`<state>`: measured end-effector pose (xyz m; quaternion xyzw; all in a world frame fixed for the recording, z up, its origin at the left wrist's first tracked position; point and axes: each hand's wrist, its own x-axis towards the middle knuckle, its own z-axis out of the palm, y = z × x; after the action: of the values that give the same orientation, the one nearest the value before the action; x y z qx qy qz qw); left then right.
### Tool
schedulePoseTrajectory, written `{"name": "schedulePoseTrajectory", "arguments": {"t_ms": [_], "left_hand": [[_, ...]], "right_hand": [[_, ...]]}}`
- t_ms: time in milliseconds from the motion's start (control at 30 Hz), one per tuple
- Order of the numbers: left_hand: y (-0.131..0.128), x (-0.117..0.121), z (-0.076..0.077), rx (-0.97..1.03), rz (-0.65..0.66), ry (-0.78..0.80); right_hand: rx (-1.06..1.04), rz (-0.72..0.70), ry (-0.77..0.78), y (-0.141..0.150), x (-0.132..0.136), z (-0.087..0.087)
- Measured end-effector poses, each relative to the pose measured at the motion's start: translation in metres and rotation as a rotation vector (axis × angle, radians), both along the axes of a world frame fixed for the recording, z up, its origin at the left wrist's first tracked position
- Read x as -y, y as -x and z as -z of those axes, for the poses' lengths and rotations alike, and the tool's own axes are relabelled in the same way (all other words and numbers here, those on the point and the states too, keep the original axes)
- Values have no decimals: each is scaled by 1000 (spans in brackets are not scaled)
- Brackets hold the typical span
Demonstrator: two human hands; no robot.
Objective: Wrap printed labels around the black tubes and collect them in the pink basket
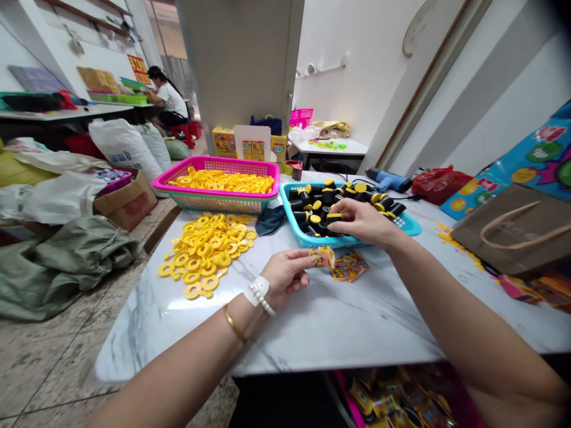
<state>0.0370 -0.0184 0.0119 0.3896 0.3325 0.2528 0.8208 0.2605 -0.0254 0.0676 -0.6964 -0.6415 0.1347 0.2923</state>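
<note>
Between the thumb and fingers of my left hand (289,270) is a small printed yellow-orange label (325,257). A small pile of similar printed labels (351,267) lies on the marble-patterned table just right of it. My right hand (363,221) reaches into a blue basket (321,241) full of black cylinders with yellow ends. Its thumb and fingers are closed around one black and yellow cylinder (333,218), partly hidden by the fingers. Left of my hands, a heap of yellow plastic rings (205,249) with small tabs lies loose on the table.
A pink basket (214,161) of yellow rings stands behind the heap, a dark cloth (270,220) beside it. At the right are a blue heat gun (389,179), a red bag (439,185) and a brown paper bag (513,229). A pink bin (345,392) sits below the table edge. Another person (169,98) sits far left.
</note>
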Motion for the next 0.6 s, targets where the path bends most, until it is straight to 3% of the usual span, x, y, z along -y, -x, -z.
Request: {"name": "schedulePoseTrajectory", "arguments": {"t_ms": [100, 200, 367, 600], "left_hand": [[0, -1, -3, 46, -19, 76], [0, -2, -6, 58, -54, 163], [1, -2, -10, 122, -45, 237], [1, 0, -10, 220, -32, 252]], "right_hand": [[-565, -30, -206, 18, 34, 8], [-788, -54, -317, 34, 60, 21], [-773, -102, -350, 53, 72, 44], [-617, -30, -419, 62, 72, 54]]}}
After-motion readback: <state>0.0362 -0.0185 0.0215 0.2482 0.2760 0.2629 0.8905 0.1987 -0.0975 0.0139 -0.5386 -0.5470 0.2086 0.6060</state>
